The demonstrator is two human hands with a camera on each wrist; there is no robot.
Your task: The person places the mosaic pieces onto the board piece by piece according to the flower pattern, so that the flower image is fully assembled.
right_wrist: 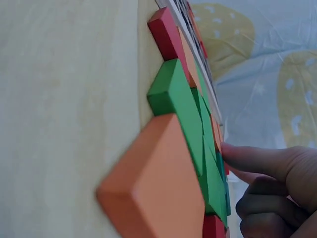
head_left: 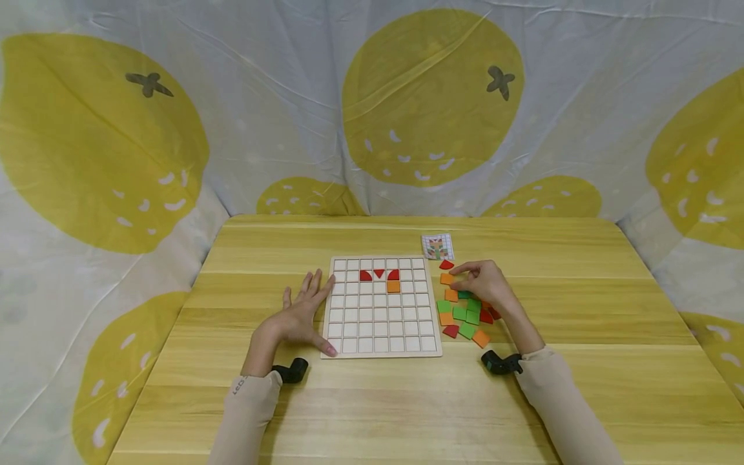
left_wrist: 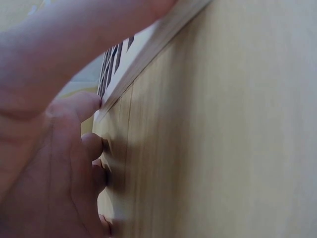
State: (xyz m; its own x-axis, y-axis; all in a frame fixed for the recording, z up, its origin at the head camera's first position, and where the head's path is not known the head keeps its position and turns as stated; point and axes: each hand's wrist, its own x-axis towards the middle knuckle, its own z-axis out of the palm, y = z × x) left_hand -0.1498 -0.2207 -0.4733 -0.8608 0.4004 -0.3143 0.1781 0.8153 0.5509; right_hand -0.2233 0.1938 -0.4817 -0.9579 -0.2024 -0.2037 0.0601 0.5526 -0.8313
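Note:
A square wooden grid board (head_left: 380, 354) lies in the middle of the table. On it sit two red quarter-round tiles (head_left: 365, 276), a red triangle tile (head_left: 379, 273) and an orange square tile (head_left: 393, 286). My left hand (head_left: 299, 320) spreads along the board's left edge, thumb at the near corner; in the left wrist view its thumb (left_wrist: 74, 44) and a fingertip touch the rim. To the board's right, my right hand (head_left: 485, 283) pinches a loose orange square tile (head_left: 446, 279) at the pile's far end, thumb and forefinger at its edges. Its other fingers are curled.
Loose green tiles (head_left: 460, 313), orange tiles (head_left: 480, 338) and red tiles (head_left: 450, 331) lie beside the board, some overlapping. A small printed pattern card (head_left: 437, 247) lies beyond them, with a red tile (head_left: 446, 265) just below it. A lemon-print cloth hangs behind the table.

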